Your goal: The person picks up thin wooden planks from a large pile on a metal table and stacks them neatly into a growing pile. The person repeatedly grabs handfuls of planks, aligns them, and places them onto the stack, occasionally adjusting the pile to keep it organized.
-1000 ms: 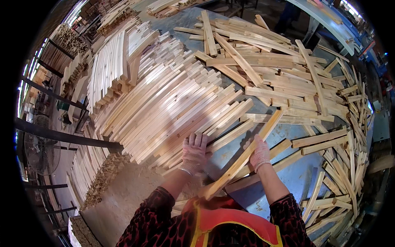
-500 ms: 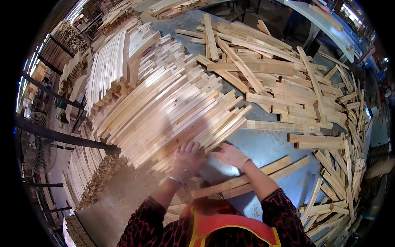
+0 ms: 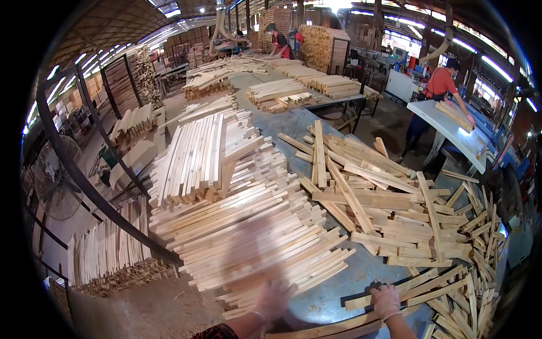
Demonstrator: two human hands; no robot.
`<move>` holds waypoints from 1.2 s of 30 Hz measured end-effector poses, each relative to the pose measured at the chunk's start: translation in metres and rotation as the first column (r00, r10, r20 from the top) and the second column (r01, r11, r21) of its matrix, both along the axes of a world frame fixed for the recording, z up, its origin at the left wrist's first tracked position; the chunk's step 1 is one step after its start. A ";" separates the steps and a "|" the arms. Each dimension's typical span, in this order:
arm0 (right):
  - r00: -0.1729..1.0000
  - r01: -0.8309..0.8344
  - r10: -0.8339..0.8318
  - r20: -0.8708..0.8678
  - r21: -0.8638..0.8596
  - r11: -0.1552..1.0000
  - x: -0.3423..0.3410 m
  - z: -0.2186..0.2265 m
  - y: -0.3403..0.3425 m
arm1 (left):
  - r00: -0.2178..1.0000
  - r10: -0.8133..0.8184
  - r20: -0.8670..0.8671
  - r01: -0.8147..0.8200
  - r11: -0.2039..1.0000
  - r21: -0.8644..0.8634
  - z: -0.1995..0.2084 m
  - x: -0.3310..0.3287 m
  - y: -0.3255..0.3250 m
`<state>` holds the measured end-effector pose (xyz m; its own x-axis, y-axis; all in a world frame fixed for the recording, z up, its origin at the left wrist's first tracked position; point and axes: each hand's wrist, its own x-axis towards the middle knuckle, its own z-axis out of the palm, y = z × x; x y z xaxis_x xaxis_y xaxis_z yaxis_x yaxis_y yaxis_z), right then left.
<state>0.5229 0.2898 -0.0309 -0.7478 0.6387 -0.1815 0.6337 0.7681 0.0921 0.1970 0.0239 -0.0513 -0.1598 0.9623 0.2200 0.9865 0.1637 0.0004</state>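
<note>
My left hand [image 3: 273, 299], pale-gloved and somewhat blurred, is beside the near end of a wide layer of pale wooden strips [image 3: 265, 237]. Its fingers look apart, with nothing visible in them. To the right, my right hand [image 3: 387, 301] has its fingers bent over a wooden strip [image 3: 361, 302] at the table's near side; the fingertips look dark. Other strips lie slantwise beside that hand. Below both hands, a pair of longer strips [image 3: 333, 327] lies near the lower edge of the view.
A jumbled heap of boards [image 3: 389, 198] covers the blue-grey table [image 3: 322, 291] on the right. A bundle of strips [image 3: 192, 158] sits atop the layer at left. Black metal bars [image 3: 93, 186] and a fan [image 3: 56, 175] stand left. Two people work farther off, one at a white-topped table [image 3: 446, 127].
The view has tilted up, bringing the far workshop into sight. My hands have moved apart; the right has gone rightward to loose strips, which now lie more slanted.
</note>
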 end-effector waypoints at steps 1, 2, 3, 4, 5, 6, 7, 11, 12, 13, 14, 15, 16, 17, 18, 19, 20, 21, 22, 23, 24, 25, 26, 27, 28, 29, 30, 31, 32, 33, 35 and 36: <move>1.000 0.001 -0.001 -0.003 0.020 1.000 -0.001 0.009 -0.015 | 0.987 -0.042 0.153 0.062 0.990 -0.129 0.006 0.000 0.007; 0.985 -0.090 0.099 -0.138 0.070 0.994 -0.003 0.008 -0.028 | 0.950 -0.068 0.304 0.148 0.958 -0.247 0.009 0.001 0.015; 0.945 -0.167 0.197 -0.262 0.134 0.977 -0.008 0.008 -0.043 | 0.891 -0.078 0.448 0.253 0.904 -0.345 0.012 0.002 0.026; 0.914 -0.125 0.134 -0.383 0.048 0.991 -0.033 0.054 -0.078 | 0.733 -0.004 0.680 0.315 0.888 -0.334 0.008 0.009 0.040; 0.893 -0.150 0.102 -0.439 -0.076 0.986 -0.049 0.075 -0.105 | 0.507 0.113 0.855 0.381 0.860 -0.340 -0.001 0.025 0.043; 0.838 -0.223 0.102 -0.537 -0.165 0.961 -0.070 0.088 -0.117 | 0.381 0.146 0.913 0.432 0.845 -0.315 -0.010 0.034 0.042; 0.788 -0.264 0.138 -0.600 -0.126 0.956 -0.081 0.073 -0.129 | 0.241 0.195 0.951 0.471 0.833 -0.290 -0.017 0.045 0.035; 0.773 0.093 -0.215 -0.597 -0.229 0.969 -0.067 0.029 -0.166 | 0.426 -0.179 0.887 0.580 0.806 -0.116 0.004 0.036 -0.003; 0.732 0.156 -0.291 -0.616 -0.265 0.952 -0.051 0.016 -0.160 | 0.623 -0.377 0.685 0.602 0.791 -0.112 0.036 0.031 -0.007; 0.677 0.254 -0.367 -0.638 -0.266 0.930 -0.029 0.013 -0.157 | 0.749 -0.355 0.559 0.498 0.859 -0.121 0.029 0.034 -0.012; 0.616 0.338 -0.428 -0.661 -0.268 0.902 -0.002 0.008 -0.155 | 0.857 -0.303 0.418 0.377 0.920 -0.106 0.018 0.039 -0.027; 0.565 0.408 -0.536 -0.627 -0.353 0.842 0.026 -0.008 -0.150 | 0.941 -0.211 0.264 0.236 0.969 -0.069 0.011 0.038 -0.040; 0.520 0.418 -0.574 -0.633 -0.397 0.817 0.043 -0.011 -0.149 | 0.964 -0.150 0.219 0.182 0.974 -0.134 0.008 0.027 -0.051; 0.465 0.545 -0.705 -0.535 -0.455 0.704 0.067 -0.031 -0.149 | 0.979 -0.109 0.172 0.142 0.972 -0.190 0.008 0.015 -0.056; 0.460 0.607 -0.714 -0.528 -0.401 0.686 0.092 -0.049 -0.149 | 0.990 -0.069 0.122 0.097 0.966 -0.240 0.008 0.006 -0.060; 0.350 0.643 -0.797 -0.492 -0.492 0.586 0.118 -0.073 -0.150 | 0.999 -0.035 0.019 0.038 0.979 -0.202 0.011 0.002 -0.060; 0.293 0.648 -0.866 -0.405 -0.582 0.492 0.111 -0.066 -0.149 | 1.000 -0.014 0.004 0.015 0.973 -0.232 0.009 0.003 -0.062; 0.240 0.646 -0.921 -0.307 -0.657 0.387 0.109 -0.056 -0.141 | 1.000 0.007 -0.011 -0.009 0.965 -0.261 0.003 0.009 -0.062; 0.195 0.639 -0.960 -0.200 -0.717 0.280 0.101 -0.048 -0.131 | 0.999 0.034 -0.025 -0.040 0.957 -0.288 -0.006 0.017 -0.069; 0.211 0.630 -0.955 -0.210 -0.718 0.297 0.094 -0.045 -0.123 | 0.991 -0.103 -0.085 0.105 0.994 0.022 -0.024 0.028 -0.070; 0.228 0.622 -0.947 -0.225 -0.715 0.320 0.084 -0.047 -0.113 | 0.990 -0.139 0.035 0.142 0.984 -0.110 -0.016 0.050 -0.059; 0.251 0.608 -0.939 -0.235 -0.716 0.342 0.072 -0.047 -0.106 | 0.974 -0.120 0.192 0.182 0.919 -0.349 0.012 0.077 -0.043; 0.270 0.601 -0.928 -0.255 -0.709 0.370 0.060 -0.048 -0.099 | 0.951 -0.066 0.302 0.232 0.798 -0.556 0.036 0.102 -0.027; 0.280 0.587 -0.920 -0.275 -0.709 0.391 0.047 -0.052 -0.095 | 0.938 -0.016 0.346 0.268 0.667 -0.695 0.051 0.122 -0.015; 0.344 0.627 -0.876 -0.338 -0.611 0.482 0.037 -0.061 -0.090 | 0.950 -0.024 0.312 0.246 0.671 -0.699 0.039 0.129 -0.016; 0.409 0.664 -0.871 -0.271 -0.567 0.488 0.018 -0.052 -0.091 | 0.961 -0.011 0.276 0.211 0.673 -0.709 0.022 0.134 -0.021; 0.467 0.696 -0.861 -0.204 -0.516 0.500 0.000 -0.039 -0.092 | 0.971 0.001 0.240 0.176 0.677 -0.715 0.003 0.132 -0.024; 0.533 0.687 -0.818 -0.217 -0.453 0.568 -0.007 -0.038 -0.095 | 0.810 0.191 0.554 0.250 0.742 -0.622 -0.012 0.121 -0.025; 0.598 0.669 -0.770 -0.224 -0.390 0.633 -0.011 -0.037 -0.104 | 0.517 0.323 0.793 0.271 0.817 -0.509 -0.023 0.103 -0.031; 0.657 0.648 -0.721 -0.221 -0.322 0.690 -0.013 -0.039 -0.111 | 0.136 0.368 0.920 0.241 0.888 -0.391 -0.019 0.090 -0.033; 0.609 0.663 -0.751 -0.256 -0.356 0.658 -0.016 -0.045 -0.113 | -0.311 0.467 0.828 0.263 0.879 -0.397 0.015 0.069 -0.025; 0.581 0.672 -0.765 -0.278 -0.367 0.644 -0.017 -0.047 -0.110 | -0.514 0.473 0.715 0.276 0.881 -0.384 0.041 0.059 -0.015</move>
<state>0.5060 0.1795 -0.0780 -0.0890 0.9781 -0.1880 0.9266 0.0121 -0.3760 0.2555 0.0089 -0.0105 0.1693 0.7720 -0.6127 -0.4622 0.6112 0.6425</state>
